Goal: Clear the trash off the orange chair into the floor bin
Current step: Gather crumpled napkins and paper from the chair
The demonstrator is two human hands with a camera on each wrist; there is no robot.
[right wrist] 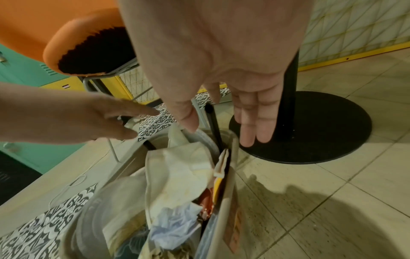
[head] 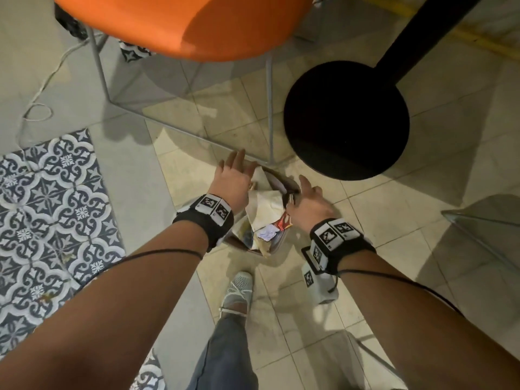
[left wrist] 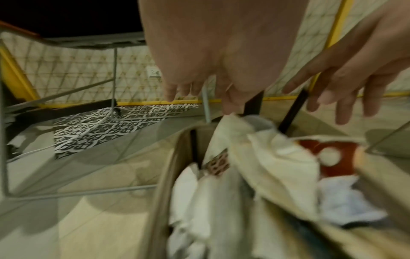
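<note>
The orange chair point(head: 180, 23) stands at the top of the head view, and the part of its seat in view is bare. Below it on the floor is the beige bin point(head: 239, 243), stuffed with crumpled cream paper point(head: 267, 204), a red wrapper point(head: 284, 222) and a pale tissue point(head: 267, 232). My left hand point(head: 236, 173) hovers over the bin's far left rim, fingers straight, holding nothing. My right hand point(head: 309, 192) hovers over the right rim, also flat. The left wrist view shows the left hand point(left wrist: 221, 52) with its thumb at the paper point(left wrist: 277, 166). In the right wrist view the right hand point(right wrist: 221, 70) spreads above the bin point(right wrist: 228, 192).
A black round table base point(head: 346, 119) sits just right of the bin. The chair's grey metal legs point(head: 269, 108) stand directly behind it. A white cable point(head: 42, 88) trails over the floor at the left, beside patterned tiles point(head: 56, 206). My shoe point(head: 239, 288) is in front of the bin.
</note>
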